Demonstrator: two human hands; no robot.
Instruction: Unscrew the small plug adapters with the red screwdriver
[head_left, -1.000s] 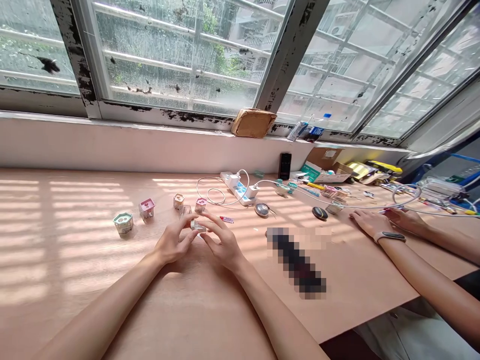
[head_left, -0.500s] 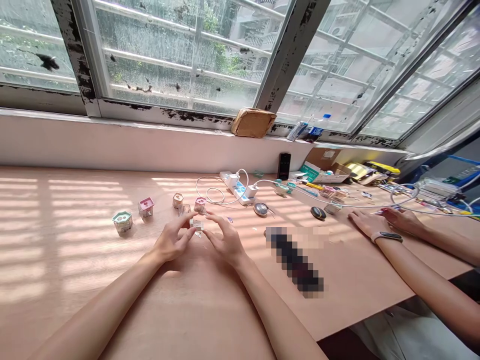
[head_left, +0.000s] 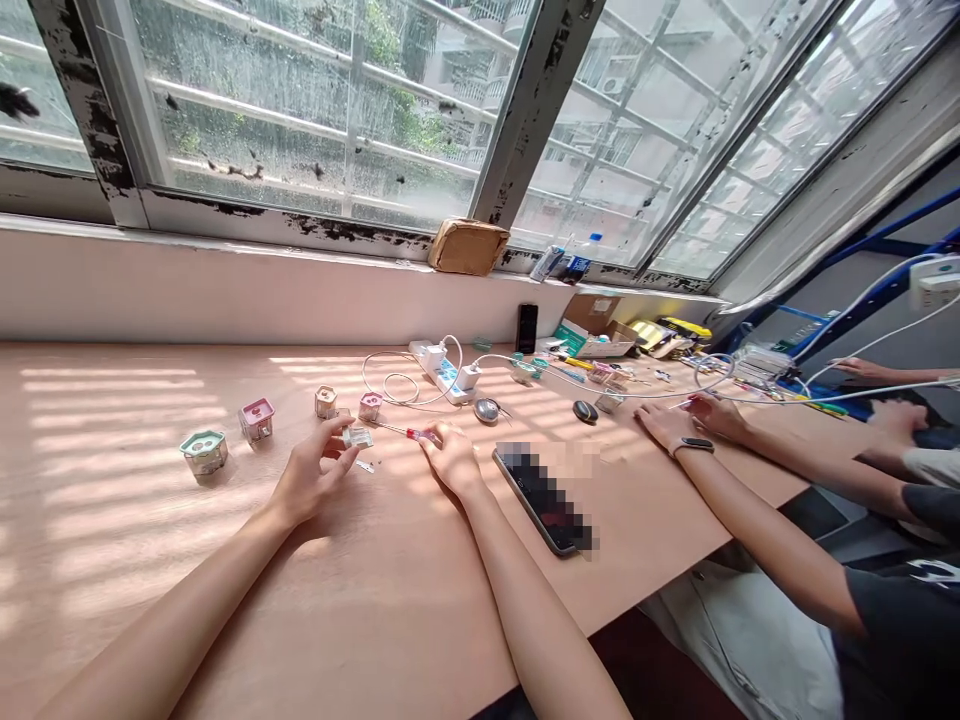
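My left hand (head_left: 316,468) is closed on a small clear plastic case (head_left: 358,437), held just above the table between thumb and fingers. A small screwdriver (head_left: 421,434) with a red and clear handle is pinched in my right hand (head_left: 454,462), its thin shaft pointing left toward the case. Behind my left hand stand a small box with an orange top (head_left: 325,402) and one with a pink top (head_left: 370,405). Further left are a red-topped box (head_left: 257,419) and a green-topped box (head_left: 203,453). A small flat piece (head_left: 365,466) lies below the case.
A phone (head_left: 525,490) lies right of my right arm. Behind are a power strip (head_left: 451,380) with white cables, a round silver object (head_left: 487,410) and a black one (head_left: 585,411). At the right a co-worker's hands (head_left: 664,425) rest over the table; another person's hand (head_left: 862,372) shows beyond.
My right hand has moved away from the clear case and now grips a screwdriver. My left hand still holds the case. The whole view has swung to the right.
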